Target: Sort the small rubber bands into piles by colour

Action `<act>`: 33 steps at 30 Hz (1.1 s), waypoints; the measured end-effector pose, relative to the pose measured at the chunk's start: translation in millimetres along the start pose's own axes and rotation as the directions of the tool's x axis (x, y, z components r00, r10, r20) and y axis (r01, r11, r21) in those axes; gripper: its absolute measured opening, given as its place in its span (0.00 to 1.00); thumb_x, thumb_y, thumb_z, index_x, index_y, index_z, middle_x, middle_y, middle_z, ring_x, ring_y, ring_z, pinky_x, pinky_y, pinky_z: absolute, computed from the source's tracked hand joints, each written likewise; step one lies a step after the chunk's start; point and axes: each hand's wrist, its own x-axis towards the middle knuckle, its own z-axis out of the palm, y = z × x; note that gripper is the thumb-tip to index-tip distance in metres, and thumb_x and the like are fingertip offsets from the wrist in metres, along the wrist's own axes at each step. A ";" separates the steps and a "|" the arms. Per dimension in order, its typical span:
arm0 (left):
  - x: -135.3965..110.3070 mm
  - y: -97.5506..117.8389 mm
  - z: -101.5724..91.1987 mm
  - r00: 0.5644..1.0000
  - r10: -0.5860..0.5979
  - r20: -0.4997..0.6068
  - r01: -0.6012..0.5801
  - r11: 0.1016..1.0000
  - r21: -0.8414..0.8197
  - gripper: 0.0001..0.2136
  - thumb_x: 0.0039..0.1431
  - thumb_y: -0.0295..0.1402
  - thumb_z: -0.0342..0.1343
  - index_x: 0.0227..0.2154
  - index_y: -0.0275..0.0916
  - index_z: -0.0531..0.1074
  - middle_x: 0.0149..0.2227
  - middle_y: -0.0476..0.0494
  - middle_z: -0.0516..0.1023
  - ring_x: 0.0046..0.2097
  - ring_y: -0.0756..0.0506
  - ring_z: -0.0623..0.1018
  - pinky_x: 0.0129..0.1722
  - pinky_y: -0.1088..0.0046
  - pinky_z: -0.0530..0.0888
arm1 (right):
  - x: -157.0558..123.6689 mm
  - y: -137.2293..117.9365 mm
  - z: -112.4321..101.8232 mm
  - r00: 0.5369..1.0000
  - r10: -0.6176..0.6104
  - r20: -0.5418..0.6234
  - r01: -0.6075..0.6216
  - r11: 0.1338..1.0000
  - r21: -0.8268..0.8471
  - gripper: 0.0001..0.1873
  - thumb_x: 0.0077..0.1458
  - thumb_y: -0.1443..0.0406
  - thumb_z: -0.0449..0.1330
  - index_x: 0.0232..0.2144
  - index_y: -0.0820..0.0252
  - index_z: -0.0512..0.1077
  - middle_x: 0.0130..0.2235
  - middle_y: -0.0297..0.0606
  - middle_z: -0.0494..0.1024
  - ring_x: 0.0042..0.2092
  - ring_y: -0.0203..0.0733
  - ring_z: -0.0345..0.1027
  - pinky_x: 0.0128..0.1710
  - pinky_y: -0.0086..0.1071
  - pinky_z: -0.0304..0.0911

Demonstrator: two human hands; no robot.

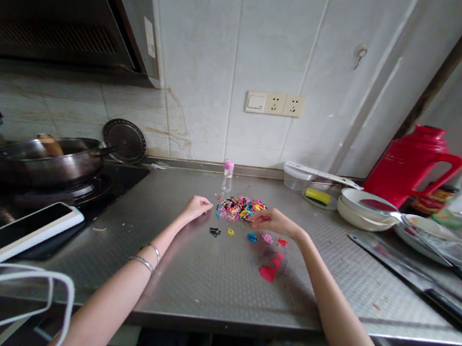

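A heap of small multicoloured rubber bands [239,207] lies on the metal countertop [206,274]. At its left edge is my left hand [198,207], thumb and fingers pinched together; anything between them is too small to name. My right hand [273,221] reaches over the heap's right side, fingers curled down at the bands, and what they grip is hidden. Nearer me sits a row of small groups: black bands [214,232], yellow bands [231,231], blue bands [252,237], pink bands [267,238] and red bands [282,242]. A clear, red-marked plastic wrapper [271,266] lies below them.
Behind the heap stands a small clear bottle [227,178] with a pink cap. To the left are a stove with a pan [55,160] and a white device [14,235]. At right are bowls [363,211], a knife [396,263] and a red thermos [411,166].
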 end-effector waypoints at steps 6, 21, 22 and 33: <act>-6.9 12.1 -4.3 0.965 0.140 0.221 -0.163 0.982 0.091 0.08 0.42 0.32 0.55 0.26 0.34 0.75 0.21 0.47 0.73 0.23 0.52 0.68 0.25 0.78 0.62 | 4.4 19.1 -6.8 0.982 0.023 -0.187 -0.035 0.997 -0.062 0.12 0.43 0.64 0.57 0.31 0.65 0.75 0.29 0.37 0.78 0.31 0.38 0.70 0.31 0.27 0.64; -16.8 25.7 1.3 0.921 0.291 0.257 -0.369 0.863 0.345 0.06 0.48 0.27 0.51 0.23 0.38 0.72 0.26 0.46 0.73 0.28 0.49 0.69 0.31 0.77 0.63 | 2.8 28.7 -7.4 0.902 0.010 -0.433 -0.143 0.950 -0.277 0.11 0.43 0.69 0.54 0.29 0.62 0.76 0.30 0.37 0.79 0.34 0.40 0.71 0.35 0.28 0.64; -17.2 25.6 1.6 0.920 0.295 0.257 -0.376 0.847 0.375 0.06 0.48 0.26 0.50 0.23 0.38 0.72 0.27 0.45 0.72 0.29 0.49 0.69 0.32 0.76 0.63 | 2.5 28.1 -7.5 0.898 0.004 -0.440 -0.144 0.947 -0.287 0.12 0.44 0.69 0.54 0.29 0.62 0.76 0.31 0.37 0.79 0.34 0.40 0.71 0.36 0.28 0.64; -32.8 52.7 24.4 0.868 0.410 0.279 -0.493 0.779 0.387 0.09 0.55 0.33 0.47 0.28 0.37 0.71 0.33 0.44 0.69 0.34 0.49 0.70 0.37 0.74 0.65 | 2.0 31.0 -6.5 0.914 -0.016 -0.405 -0.129 0.935 -0.330 0.11 0.43 0.68 0.54 0.29 0.62 0.76 0.30 0.36 0.79 0.33 0.39 0.71 0.34 0.26 0.63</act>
